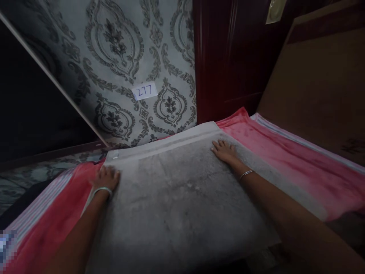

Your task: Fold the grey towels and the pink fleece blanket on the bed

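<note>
A grey towel-like cloth (pixel 176 190) with a paler band along its far edge lies spread out in front of me. My left hand (pixel 107 178) rests on its left edge near the far corner, fingers spread and slightly blurred. On the far right part of the cloth, my right hand (pixel 225 151) lies flat with its fingers apart. Neither hand grips anything. A small white tag (pixel 115 155) shows at the far left corner. Beneath the grey cloth is a pink and red cloth (pixel 285 160) with striped borders, showing on both sides.
Patterned wallpaper (pixel 114 45) with a paper label (pixel 145 90) reading 277 stands behind. A dark red door (pixel 225 57) and a large cardboard sheet or box (pixel 322 83) are at the right. A dark panel (pixel 34 95) with a light edge leans at the left.
</note>
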Tool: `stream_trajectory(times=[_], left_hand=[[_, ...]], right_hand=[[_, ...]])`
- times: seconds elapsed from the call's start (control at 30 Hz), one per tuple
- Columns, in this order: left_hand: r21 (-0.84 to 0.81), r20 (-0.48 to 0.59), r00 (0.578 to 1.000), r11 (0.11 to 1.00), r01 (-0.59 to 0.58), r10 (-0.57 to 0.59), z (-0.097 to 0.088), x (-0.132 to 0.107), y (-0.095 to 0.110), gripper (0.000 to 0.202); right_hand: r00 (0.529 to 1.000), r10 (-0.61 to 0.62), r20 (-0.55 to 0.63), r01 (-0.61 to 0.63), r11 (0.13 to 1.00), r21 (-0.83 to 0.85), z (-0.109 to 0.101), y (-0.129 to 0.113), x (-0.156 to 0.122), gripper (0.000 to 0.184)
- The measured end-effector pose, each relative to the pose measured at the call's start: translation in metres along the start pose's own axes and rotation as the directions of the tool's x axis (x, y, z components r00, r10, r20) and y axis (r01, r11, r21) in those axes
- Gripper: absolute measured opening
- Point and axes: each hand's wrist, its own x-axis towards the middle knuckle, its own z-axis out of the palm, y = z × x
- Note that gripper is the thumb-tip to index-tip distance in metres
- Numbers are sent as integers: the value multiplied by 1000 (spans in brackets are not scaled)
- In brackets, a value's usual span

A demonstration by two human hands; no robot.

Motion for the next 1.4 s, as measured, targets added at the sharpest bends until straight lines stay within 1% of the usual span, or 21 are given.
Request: stream_trajectory(times=[0.07, 0.13, 0.2, 0.27, 0.33, 0.37, 0.4, 0.47, 0.53, 0.6, 0.67, 0.73, 0.8, 0.87, 0.97, 1.07, 1.13, 1.2, 1.27, 1.33, 1.4], left_hand=[[-33, 14, 999, 998, -48, 49, 7, 10, 10, 48], [-65, 26, 995, 993, -99, 101, 15, 21, 27, 54], [-101, 48, 983, 980, -174, 179, 23, 33, 53, 59], [-149, 90, 956, 952, -266, 281, 31, 45, 81, 61], [-191, 136, 926, 927, -324, 352, 36, 57, 101, 63], [-200, 158, 918, 922, -331, 364, 38, 63, 104, 63], [-198, 179, 916, 925, -323, 358, 40, 68, 100, 63], [-176, 230, 921, 944, -278, 314, 44, 77, 74, 62], [-141, 281, 931, 969, -203, 235, 50, 82, 26, 60], [-85, 308, 943, 991, -106, 127, 58, 82, -31, 60], [-35, 307, 951, 999, -13, 23, 64, 78, -85, 61], [-34, 316, 948, 999, 39, -26, 70, 73, -124, 62], [-55, 307, 951, 998, 41, -22, 73, 69, -145, 62], [-62, 290, 957, 997, 34, -15, 75, 67, -151, 62], [-25, 313, 949, 998, 59, -49, 69, 70, -143, 62], [49, 385, 916, 994, 99, -110, 51, 74, -128, 61], [78, 390, 913, 992, 98, -121, 37, 72, -114, 61], [60, 348, 934, 996, 62, -79, 29, 61, -96, 64], [-13, 321, 947, 1000, -19, 22, 28, 44, -76, 65], [-97, 314, 941, 990, -103, 128, 31, 23, -59, 64], [-139, 301, 938, 981, -134, 171, 33, 5, -52, 63]], right_hand=[[999, -42, -5, 42, 999, 0, -6, -21, 10, 60], [988, -153, -22, 153, 988, 4, -7, -53, 22, 60], [958, -286, -36, 286, 958, 14, -2, -88, 33, 60], [918, -394, -38, 395, 918, 25, 8, -117, 42, 61], [894, -446, -28, 447, 894, 36, 20, -133, 50, 62], [886, -464, -24, 464, 885, 42, 25, -133, 56, 62], [879, -477, -22, 477, 878, 44, 28, -129, 62, 63], [877, -480, -22, 481, 876, 25, 30, -107, 77, 63], [905, -425, -6, 425, 905, -16, 26, -70, 95, 62], [954, -299, 22, 300, 953, -50, 19, -28, 113, 62], [984, -173, 40, 175, 983, -52, 14, 11, 125, 62], [994, -103, 43, 104, 994, -32, 13, 38, 132, 62], [996, -87, 31, 87, 996, -11, 14, 50, 134, 63], [997, -76, 23, 77, 997, -6, 14, 51, 133, 63], [998, -34, 53, 35, 999, -21, 5, 39, 128, 61], [997, 16, 78, -14, 1000, -26, -6, 21, 115, 60], [998, 19, 63, -17, 1000, -24, -7, 8, 97, 62], [997, -55, 45, 56, 998, -15, -3, -2, 70, 64], [981, -190, 35, 190, 982, -9, 5, -4, 41, 64], [956, -293, 25, 294, 956, -21, 10, 6, 16, 64], [960, -281, 20, 281, 959, -45, 10, 30, -1, 63]])
